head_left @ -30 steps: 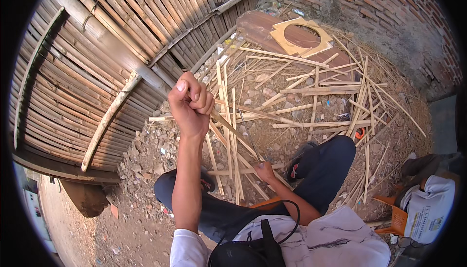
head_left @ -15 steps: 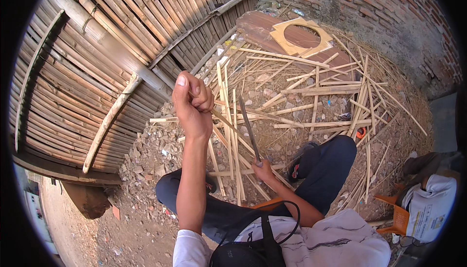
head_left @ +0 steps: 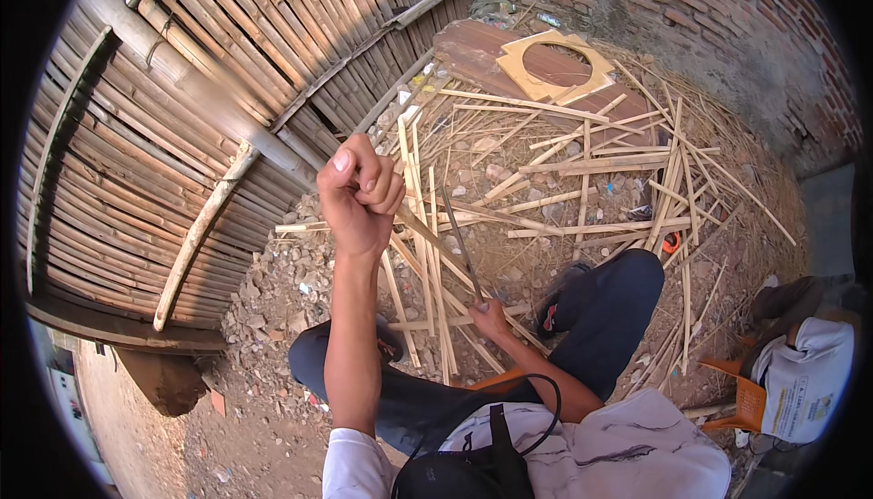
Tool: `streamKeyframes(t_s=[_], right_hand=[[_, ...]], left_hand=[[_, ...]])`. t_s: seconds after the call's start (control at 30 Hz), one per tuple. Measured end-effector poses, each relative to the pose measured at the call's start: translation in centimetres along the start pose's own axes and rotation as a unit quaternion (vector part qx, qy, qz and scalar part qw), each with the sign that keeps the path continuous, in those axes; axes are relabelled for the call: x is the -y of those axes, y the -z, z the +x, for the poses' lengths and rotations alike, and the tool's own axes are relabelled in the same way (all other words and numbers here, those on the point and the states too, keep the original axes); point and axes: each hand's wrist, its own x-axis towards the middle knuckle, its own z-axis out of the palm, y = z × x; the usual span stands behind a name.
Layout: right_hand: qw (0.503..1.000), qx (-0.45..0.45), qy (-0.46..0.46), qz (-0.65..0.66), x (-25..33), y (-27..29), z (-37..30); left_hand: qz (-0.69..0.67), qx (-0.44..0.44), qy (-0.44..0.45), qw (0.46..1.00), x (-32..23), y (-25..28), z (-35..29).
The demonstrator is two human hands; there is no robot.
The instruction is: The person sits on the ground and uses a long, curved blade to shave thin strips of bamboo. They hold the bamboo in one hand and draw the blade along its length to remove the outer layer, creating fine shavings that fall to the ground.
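Note:
My left hand [head_left: 360, 194] is raised, its fingers closed around a thin bamboo strip [head_left: 429, 234]. From that fist the strip slopes down to the right, toward my other hand. Lower down, between my bent knees, my right hand [head_left: 492, 318] is wrapped around the handle end of a long, narrow knife [head_left: 461, 246]. The knife's dark blade points up and away from me and crosses close to the strip; whether they touch I cannot tell. Behind and below lie several pale split bamboo strips [head_left: 430, 290], some crossing each other.
A bamboo-slat wall [head_left: 218, 90] stands at left, a brick wall [head_left: 709, 17] at far right. A yellowish board with a round hole [head_left: 515, 69] rests on a brown panel [head_left: 468, 49]. Rubble [head_left: 264, 299] covers the ground. An orange chair [head_left: 749, 404] holding a white sack [head_left: 805, 394] is at right.
Both hands keep their grips, on the bamboo strip and the knife. The view has shifted slightly, and the hands and blade have barely moved.

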Motion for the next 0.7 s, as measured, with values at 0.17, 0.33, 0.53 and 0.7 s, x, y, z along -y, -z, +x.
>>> streamKeyframes(t_s=[0.17,0.33,0.53,0.7], right_hand=[[0.975,0.049,-0.217,0.026,-5.1,2.8,1.5],[0.989,0.032,-0.096,0.105,-3.8,0.6,1.9],[0.992,0.016,-0.111,0.051,-4.5,0.1,1.2],[0.980,0.028,-0.182,0.079,-4.9,1.2,1.1]], left_hand=[[0.007,0.001,-0.003,1.000,0.0,-1.0,0.3],[0.027,-0.048,-0.014,0.998,0.0,-1.7,0.3],[0.090,-0.150,-0.039,0.984,0.4,-2.9,0.8],[0.088,-0.177,-0.049,0.979,0.2,-2.0,0.4]])
